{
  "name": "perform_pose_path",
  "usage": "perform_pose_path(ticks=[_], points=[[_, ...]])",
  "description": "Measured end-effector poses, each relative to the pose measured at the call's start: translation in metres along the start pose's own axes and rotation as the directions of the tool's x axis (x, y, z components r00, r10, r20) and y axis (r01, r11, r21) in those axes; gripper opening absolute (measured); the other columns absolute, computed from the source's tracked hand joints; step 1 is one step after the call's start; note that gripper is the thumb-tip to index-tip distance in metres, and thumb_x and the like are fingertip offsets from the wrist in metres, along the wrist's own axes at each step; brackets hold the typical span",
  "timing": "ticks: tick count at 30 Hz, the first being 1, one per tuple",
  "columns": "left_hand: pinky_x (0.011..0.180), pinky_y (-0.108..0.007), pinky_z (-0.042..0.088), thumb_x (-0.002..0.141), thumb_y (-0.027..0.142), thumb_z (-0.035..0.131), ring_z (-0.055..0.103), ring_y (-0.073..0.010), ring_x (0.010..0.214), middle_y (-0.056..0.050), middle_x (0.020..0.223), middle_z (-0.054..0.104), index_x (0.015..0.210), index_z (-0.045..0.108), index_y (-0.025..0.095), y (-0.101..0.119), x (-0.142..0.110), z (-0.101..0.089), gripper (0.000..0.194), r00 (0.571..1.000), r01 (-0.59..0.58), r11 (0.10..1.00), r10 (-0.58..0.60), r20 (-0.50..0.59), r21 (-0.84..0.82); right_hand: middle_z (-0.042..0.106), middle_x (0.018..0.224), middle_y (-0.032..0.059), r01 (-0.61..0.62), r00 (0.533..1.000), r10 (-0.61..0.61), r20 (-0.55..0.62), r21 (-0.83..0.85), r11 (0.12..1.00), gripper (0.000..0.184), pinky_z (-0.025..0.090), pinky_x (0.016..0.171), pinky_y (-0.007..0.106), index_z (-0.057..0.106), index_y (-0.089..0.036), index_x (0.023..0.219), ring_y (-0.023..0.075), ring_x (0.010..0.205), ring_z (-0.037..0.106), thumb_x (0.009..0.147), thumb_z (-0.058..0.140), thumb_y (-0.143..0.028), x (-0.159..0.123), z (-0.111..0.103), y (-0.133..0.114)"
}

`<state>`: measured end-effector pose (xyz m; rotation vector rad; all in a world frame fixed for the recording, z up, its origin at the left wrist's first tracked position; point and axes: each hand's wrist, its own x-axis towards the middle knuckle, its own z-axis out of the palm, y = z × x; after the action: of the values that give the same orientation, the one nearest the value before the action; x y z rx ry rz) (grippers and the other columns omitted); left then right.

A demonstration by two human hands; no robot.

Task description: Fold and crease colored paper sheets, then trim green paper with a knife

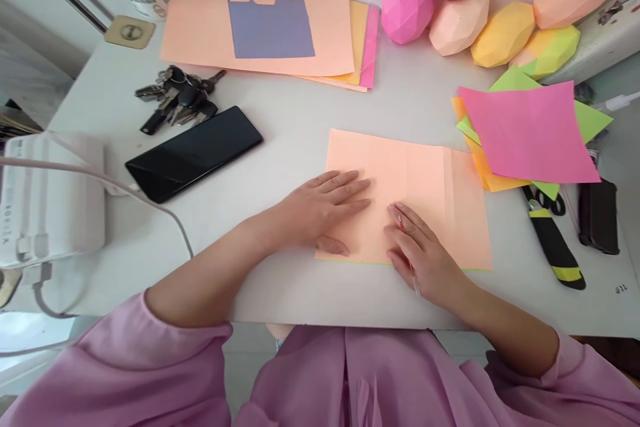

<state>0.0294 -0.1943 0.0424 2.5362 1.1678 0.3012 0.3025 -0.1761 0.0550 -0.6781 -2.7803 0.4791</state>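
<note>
A peach sheet of paper (405,173) with faint upright crease lines lies near the table's front edge. A thin green edge shows beneath its lower side. My left hand (325,210) rests flat on the left part of the sheet, fingers stretched and slightly spread. Over the middle of the sheet, my right hand (425,253) is closed around a thin, pale pen-like stick (415,282). The stick's upper end shows between the fingers; its exact kind is too small to tell.
Left of the paper lie a black phone (195,153), keys (180,97) and a white power strip (55,200) with cables. Stacked paper sheets (200,20) and faceted paper shapes (409,5) are at the back. Rightward are coloured scraps (530,133) and black-yellow handled scissors (557,247).
</note>
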Motion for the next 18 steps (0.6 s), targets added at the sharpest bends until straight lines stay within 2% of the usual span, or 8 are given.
perform_pose_path(ticks=[6, 13, 18], points=[[0.119, -0.044, 0.013, 0.084, 0.064, 0.052, 0.011, -0.0285, 0.146, -0.012, 0.157, 0.02, 0.144, 0.037, 0.015, -0.0006, 0.0009, -0.0057, 0.078, 1.0, 0.005, 0.999, -0.004, 0.025, -0.034, 0.047, 0.141, 0.0196, 0.01, 1.0, -0.01, -0.01, -0.001, 1.0, 0.032, 0.046, 0.105, 0.054, 0.048, -0.014, 0.124, 0.032, 0.139, 0.033, 0.091, 0.049, -0.014, 0.0013, -0.0009, 0.0001], [0.119, -0.045, 0.014, 0.083, 0.066, 0.051, 0.011, -0.0264, 0.146, -0.008, 0.157, 0.02, 0.146, 0.032, 0.023, 0.0005, 0.0001, -0.002, 0.079, 1.0, 0.023, 0.999, -0.023, -0.006, -0.044, 0.045, 0.144, 0.0172, 0.029, 0.999, -0.03, -0.033, -0.042, 0.999, 0.036, 0.047, 0.104, 0.054, 0.049, -0.015, 0.126, 0.0328, 0.137, 0.037, 0.09, 0.051, -0.013, 0.0022, -0.0001, 0.0029], [0.12, -0.042, 0.012, 0.083, 0.066, 0.051, 0.01, -0.0264, 0.146, -0.009, 0.157, 0.019, 0.145, 0.034, 0.017, 0.0012, -0.0006, -0.0024, 0.08, 1.0, 0.029, 1.0, -0.029, 0.007, -0.011, 0.044, 0.144, 0.0178, 0.042, 0.999, -0.043, -0.016, -0.064, 0.997, 0.037, 0.047, 0.104, 0.055, 0.048, -0.014, 0.126, 0.0331, 0.137, 0.036, 0.089, 0.051, -0.011, 0.0029, 0.0007, 0.0033]])
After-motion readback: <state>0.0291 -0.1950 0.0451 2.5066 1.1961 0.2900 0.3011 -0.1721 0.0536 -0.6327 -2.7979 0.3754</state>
